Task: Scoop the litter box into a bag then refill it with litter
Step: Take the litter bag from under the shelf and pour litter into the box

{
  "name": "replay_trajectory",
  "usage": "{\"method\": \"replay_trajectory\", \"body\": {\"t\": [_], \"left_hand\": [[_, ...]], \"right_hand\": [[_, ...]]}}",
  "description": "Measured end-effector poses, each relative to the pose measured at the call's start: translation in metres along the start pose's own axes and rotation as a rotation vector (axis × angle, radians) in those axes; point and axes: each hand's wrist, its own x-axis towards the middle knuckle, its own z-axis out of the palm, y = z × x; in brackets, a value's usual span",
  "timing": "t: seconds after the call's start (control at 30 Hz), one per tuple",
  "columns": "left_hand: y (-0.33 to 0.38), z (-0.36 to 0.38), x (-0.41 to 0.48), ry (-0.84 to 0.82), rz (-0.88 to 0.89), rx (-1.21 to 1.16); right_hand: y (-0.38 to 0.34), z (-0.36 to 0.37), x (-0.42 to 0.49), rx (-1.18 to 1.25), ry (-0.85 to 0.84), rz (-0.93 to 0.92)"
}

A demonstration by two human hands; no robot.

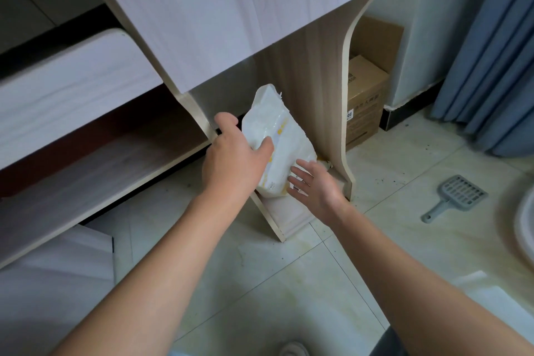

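White litter bag (277, 136) leaning, mouth up | left hand (231, 156) fingers clamp it | right hand (315, 185) fingers splayed

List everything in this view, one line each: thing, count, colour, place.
litter bag: one, white with yellow, leaning in the cabinet's bottom nook
scoop: one, grey, slotted, lying on the floor at right
cardboard box: one, brown, behind the cabinet's side panel
cabinet: one, pale wood, ahead and left
curtain: one, blue, far right
floor: pale tiles, dark grains scattered near the scoop
white rim: one, right edge, mostly cut off
left hand: one, grips the litter bag's upper left side
right hand: one, fingers straight, touching the litter bag's lower part
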Motion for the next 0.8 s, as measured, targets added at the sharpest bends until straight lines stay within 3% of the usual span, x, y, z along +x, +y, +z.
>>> {"method": "replay_trajectory", "body": {"t": [0.1,0.3,0.63,0.8], "left_hand": [[-0.006,-0.005,0.004,-0.022,0.040,0.051],[0.000,-0.009,-0.004,-0.087,0.313,0.252],[-0.010,-0.015,-0.014,-0.082,0.363,0.261],[-0.018,-0.013,-0.015,-0.039,0.462,0.284]], "right_hand": [[0.003,0.002,0.003,-0.125,0.021,-0.059],[0.001,-0.004,0.019,-0.528,0.076,-0.418],[-0.019,-0.020,0.071,-1.067,0.139,-0.505],[-0.023,-0.027,0.068,-1.203,0.224,-0.590]]}}
